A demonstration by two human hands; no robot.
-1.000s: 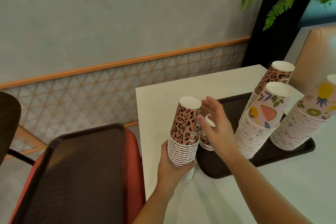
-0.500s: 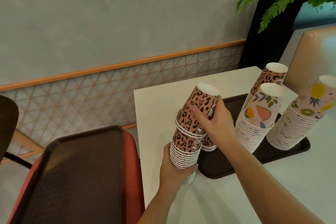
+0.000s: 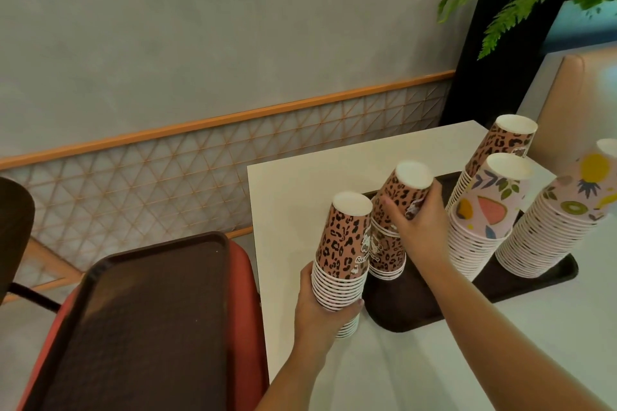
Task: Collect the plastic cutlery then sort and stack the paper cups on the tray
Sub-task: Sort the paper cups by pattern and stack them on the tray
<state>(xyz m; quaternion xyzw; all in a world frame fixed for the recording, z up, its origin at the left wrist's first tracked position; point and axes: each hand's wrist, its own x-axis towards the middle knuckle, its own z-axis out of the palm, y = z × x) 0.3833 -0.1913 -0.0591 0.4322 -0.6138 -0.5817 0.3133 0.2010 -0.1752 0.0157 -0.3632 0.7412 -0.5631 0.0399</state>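
Note:
My left hand (image 3: pixel 324 310) grips the lower part of a stack of upside-down leopard-print cups (image 3: pixel 344 243) standing on the white table just left of the dark brown tray (image 3: pixel 410 310). My right hand (image 3: pixel 417 220) grips a few leopard cups (image 3: pixel 405 190), tilted, on top of a short leopard stack (image 3: pixel 387 253) on the tray's near-left end. Further right on the tray stand a tall leopard stack (image 3: pixel 500 143) and two tall fruit-print stacks (image 3: pixel 484 220) (image 3: pixel 561 227). No cutlery is visible.
The white table (image 3: pixel 300 190) ends at its left edge beside a red chair (image 3: pixel 247 310) carrying a second dark tray (image 3: pixel 140 317). A wall with an orange rail runs behind. A fern in a black planter (image 3: pixel 500 43) stands at the back right.
My right hand lifted the top few leopard cups off the stack my left hand holds and carried them right onto the short stack on the tray. The left-hand stack is now shorter.

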